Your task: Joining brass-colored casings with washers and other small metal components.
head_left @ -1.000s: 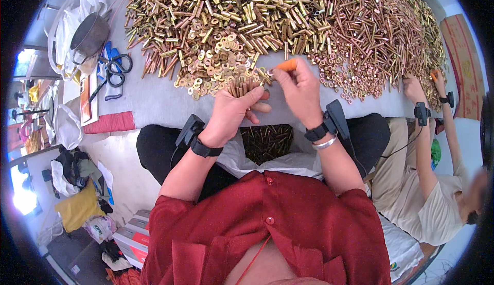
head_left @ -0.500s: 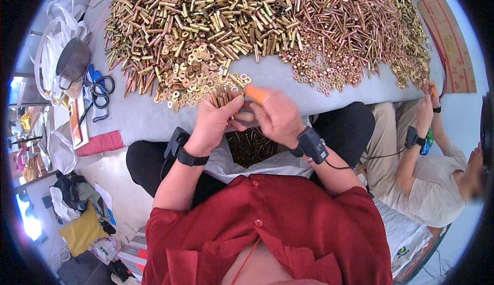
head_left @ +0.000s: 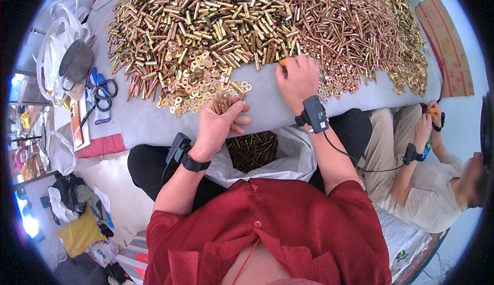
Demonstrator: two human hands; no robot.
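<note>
1. A bundle of slim, brass-coloured metal pieces is being gripped in the left hand, with the fingers wrapped around it and the upper ends being left exposed above the thumb. It is being held at the near side of the worktop, just beside the flat washers.
2. The right hand, on which an orange finger cover is being worn, is being held at the near edge of the heap of metal pieces. Its fingers are being kept curled; whether anything is being pinched cannot be told.
3. Judging by the metallic sheen, stiff and sturdy parts are being handled: each probably light, the bundle noticeably heavier. Little risk of breakage is being posed.
4. Slipping is being invited by the smooth, narrow sides, so the bundle is being best secured around its middle, with even pressure.
5. Single pieces are probably being best taken at mid-length, between thumb and forefinger; the washers and the small ring-like nuts, by their rims.
6. Below the worktop, more slim pieces are being contained in an open white sack.
</note>
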